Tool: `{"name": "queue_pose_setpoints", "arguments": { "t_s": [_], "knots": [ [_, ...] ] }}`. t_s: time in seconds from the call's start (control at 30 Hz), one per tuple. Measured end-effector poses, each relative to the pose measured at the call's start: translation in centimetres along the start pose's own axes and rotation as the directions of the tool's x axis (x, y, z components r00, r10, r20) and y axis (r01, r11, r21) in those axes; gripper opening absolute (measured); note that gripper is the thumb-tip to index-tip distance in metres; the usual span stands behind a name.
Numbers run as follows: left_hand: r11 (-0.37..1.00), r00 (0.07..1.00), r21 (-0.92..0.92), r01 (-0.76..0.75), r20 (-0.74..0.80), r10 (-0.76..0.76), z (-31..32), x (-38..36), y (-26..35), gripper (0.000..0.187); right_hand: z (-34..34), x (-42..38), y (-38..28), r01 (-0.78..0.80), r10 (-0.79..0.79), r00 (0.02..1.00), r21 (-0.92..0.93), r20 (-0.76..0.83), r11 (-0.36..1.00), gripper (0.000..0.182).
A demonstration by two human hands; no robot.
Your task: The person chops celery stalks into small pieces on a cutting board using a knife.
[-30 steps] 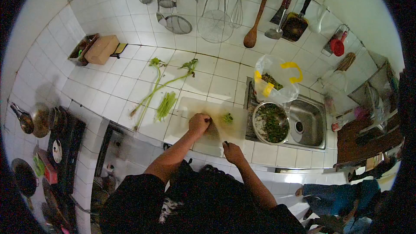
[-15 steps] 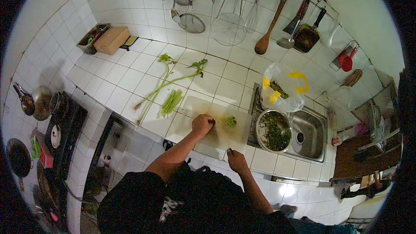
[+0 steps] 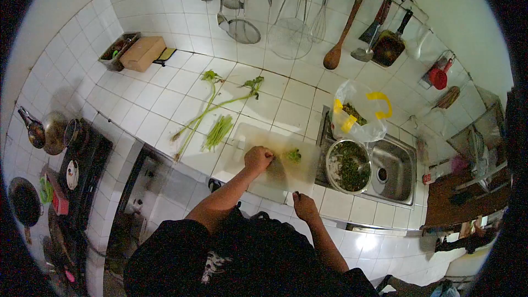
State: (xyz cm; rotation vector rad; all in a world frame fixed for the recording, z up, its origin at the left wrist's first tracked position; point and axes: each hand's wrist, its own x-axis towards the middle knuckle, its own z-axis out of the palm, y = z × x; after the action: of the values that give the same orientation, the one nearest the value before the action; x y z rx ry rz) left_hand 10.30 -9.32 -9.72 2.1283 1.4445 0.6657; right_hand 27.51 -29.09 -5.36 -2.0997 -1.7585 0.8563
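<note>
My left hand is closed over the pale cutting board. A small dark bit shows at its fingertips, too small to name. Just right of it on the board lies a little heap of green leafy pieces. At the board's front right edge my right hand is closed around a dark handle; I cannot see any blade. Cut green stems lie left of the board, beside long leafy stalks with roots attached, which look like celery.
Right of the board a metal bowl of chopped greens stands by the sink. Behind it is a plastic bag with yellow handles. A cardboard box sits far left, and a stove stands at left. Utensils hang on the wall.
The view has shifted very slightly. Both hands stay almost in place, the right one still closed on the dark handle. The stems and green pieces lie as before.
</note>
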Motion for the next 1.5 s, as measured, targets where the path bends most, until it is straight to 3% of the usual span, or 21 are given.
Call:
{"name": "queue_pose_setpoints", "arguments": {
  "t_s": [0.17, 0.3, 0.37, 0.7, 0.77, 0.87, 1.0, 1.07, 1.17, 1.3, 1.37, 1.5],
  "knots": [
    [0.992, 0.991, 0.065, -0.112, -0.073, 0.116, 1.7, -0.1, -1.4, 0.013, -0.1, -0.3, -0.8, -0.087, 0.088, 0.996, 0.114, -0.003, 0.99, 0.055],
    [0.993, 0.997, 0.088, -0.08, 0.01, 0.079, 0.2, -0.6, 0.0, 0.013, -0.4, -1.0, -2.2, -0.092, 0.093, 0.996, 0.167, -0.001, 0.982, 0.055],
    [0.994, 0.999, 0.11, -0.019, -0.037, 0.024, -0.2, -0.8, 0.8, 0.013, 0.3, -1.1, -1.6, 0.006, -0.002, 0.999, 0.102, -0.043, 0.995, 0.054],
    [0.996, 0.999, 0.078, -0.035, 0.03, 0.032, 0.3, 0.2, -0.1, 0.013, 0.4, 1.4, -2.6, -0.027, 0.026, 1.0, 0.133, 0.015, 0.991, 0.055],
    [0.993, 0.999, 0.119, 0.018, 0.043, -0.023, 0.1, 0.2, -0.1, 0.012, 0.1, 1.3, -2.7, 0.003, -0.002, 1.0, 0.048, -0.026, 0.999, 0.055],
    [0.99, 0.997, 0.119, -0.07, 0.044, 0.066, 0.7, 0.2, -0.5, 0.012, 0.1, 0.8, -1.5, -0.104, 0.107, 0.993, 0.07, -0.048, 0.992, 0.055],
    [0.98, 0.997, 0.183, -0.082, 0.018, 0.081, 1.1, 0.3, 0.4, 0.013, -0.2, -0.1, -1.0, -0.055, 0.058, 0.998, 0.078, -0.037, 0.995, 0.055],
    [0.986, 0.996, 0.143, -0.087, 0.009, 0.087, 1.3, 0.6, 1.2, 0.014, -0.3, -0.7, -1.3, -0.158, 0.169, 0.985, 0.182, -0.045, 0.971, 0.055],
    [0.991, 0.996, 0.098, -0.09, 0.027, 0.088, 1.6, 0.9, 1.8, 0.016, -0.1, -1.5, -1.2, -0.106, 0.132, 0.984, 0.196, -0.119, 0.975, 0.054],
    [0.998, 0.997, 0.033, -0.054, 0.051, 0.053, 2.1, 1.1, 0.5, 0.019, 0.0, -1.9, -0.5, -0.151, 0.173, 0.98, 0.189, -0.104, 0.97, 0.054],
    [0.993, 1.0, -0.114, -0.017, 0.009, 0.018, 1.8, 0.4, 0.0, 0.022, -0.1, -2.3, -1.0, -0.116, 0.134, 0.987, 0.171, -0.094, 0.978, 0.055],
    [0.981, 0.975, -0.049, -0.188, -0.129, 0.181, 1.9, -1.0, -1.6, 0.022, 0.9, -0.9, -1.7, -0.084, 0.088, 0.996, 0.157, -0.019, 0.984, 0.058]
  ]
}}
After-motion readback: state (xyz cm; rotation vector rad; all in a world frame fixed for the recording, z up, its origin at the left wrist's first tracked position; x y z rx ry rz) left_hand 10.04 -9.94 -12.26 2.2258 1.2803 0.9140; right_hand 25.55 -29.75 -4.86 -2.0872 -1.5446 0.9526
